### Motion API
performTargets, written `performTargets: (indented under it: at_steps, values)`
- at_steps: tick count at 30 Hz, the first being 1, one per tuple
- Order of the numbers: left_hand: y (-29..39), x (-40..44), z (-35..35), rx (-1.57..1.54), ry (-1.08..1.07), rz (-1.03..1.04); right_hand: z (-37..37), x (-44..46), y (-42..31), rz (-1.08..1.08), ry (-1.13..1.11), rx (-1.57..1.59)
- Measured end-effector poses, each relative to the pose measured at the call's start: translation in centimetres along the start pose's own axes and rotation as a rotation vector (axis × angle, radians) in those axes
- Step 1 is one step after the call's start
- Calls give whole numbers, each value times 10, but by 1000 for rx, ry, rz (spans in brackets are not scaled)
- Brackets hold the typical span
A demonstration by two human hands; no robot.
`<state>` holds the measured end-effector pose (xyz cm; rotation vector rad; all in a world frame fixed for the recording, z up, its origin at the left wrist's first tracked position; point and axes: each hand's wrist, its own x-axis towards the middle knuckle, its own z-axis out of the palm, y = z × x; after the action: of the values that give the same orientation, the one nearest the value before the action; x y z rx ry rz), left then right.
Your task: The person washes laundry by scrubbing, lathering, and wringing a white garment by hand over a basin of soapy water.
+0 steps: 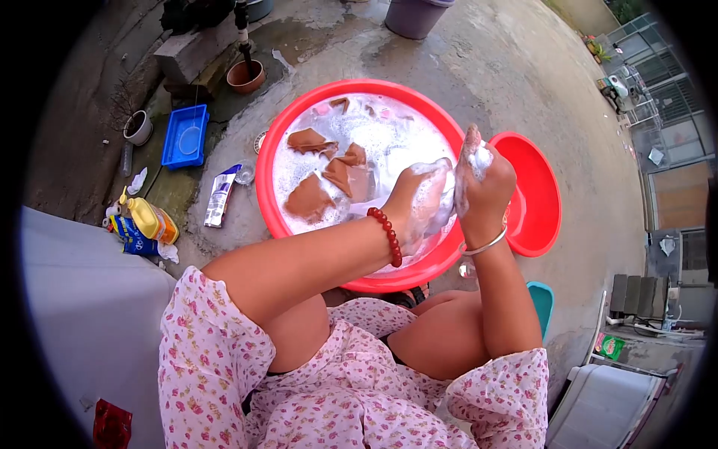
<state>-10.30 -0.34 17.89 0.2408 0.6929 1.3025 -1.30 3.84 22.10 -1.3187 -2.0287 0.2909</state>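
Observation:
A large red basin in front of me holds foamy water with brown cloth partly sunk in it. Over the basin's right side, my left hand, with a red bead bracelet, is closed on a soapy white cloth. My right hand, wearing a silver bangle, is closed beside it at the rim and grips the same cloth. Suds coat both hands. Much of the cloth is hidden by fingers and foam, so its kind cannot be made out.
A smaller red basin stands at the right, with a teal basin edge nearer me. Leftward are a blue tray, a white packet and a yellow bottle. A purple bucket stands farther off.

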Motion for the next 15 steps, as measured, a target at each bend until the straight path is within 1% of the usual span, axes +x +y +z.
performTargets:
  at_steps: [2, 3, 4, 5, 6, 7, 8, 9, 10, 11, 12, 13, 14, 15]
  values:
    - [-6, 5, -9, -116, -176, 15, 6, -13, 0, -222, 81, 2]
    - [7, -6, 0, -44, 2, 14, 4, -24, -13, -321, 53, 22]
    - [6, 1, -19, 38, -80, -6, 2, -34, -25, -408, 14, 44]
    - [9, -4, -10, -41, -60, -28, 3, -34, -25, -402, 16, 1]
    - [9, -12, -2, -121, -37, -59, 4, -21, -18, -408, 115, -27]
    - [0, -7, -14, -149, -159, -55, -2, -9, -4, -293, 57, -60]
    - [-2, -8, -12, -153, -163, -47, -7, 1, 1, -185, 6, -93]
    - [-3, -7, -9, -61, -173, 6, -8, -3, 0, -176, 8, -75]
    - [-4, -5, -7, 32, -180, 62, -8, -12, -5, -234, 33, -51]
    - [-1, -6, 0, -90, -106, -19, -9, -22, -18, -318, 17, -12]
    - [1, -6, -2, -86, -102, -14, -12, -30, -28, -392, -3, 30]
    - [3, -7, -5, -65, -93, -3, -15, -35, -31, -408, -96, -38]
    - [2, -11, -5, -43, -80, -2, -16, -28, -24, -389, -102, -28]
    - [0, -16, 4, -69, -63, 50, -16, -10, -9, -286, -51, -70]
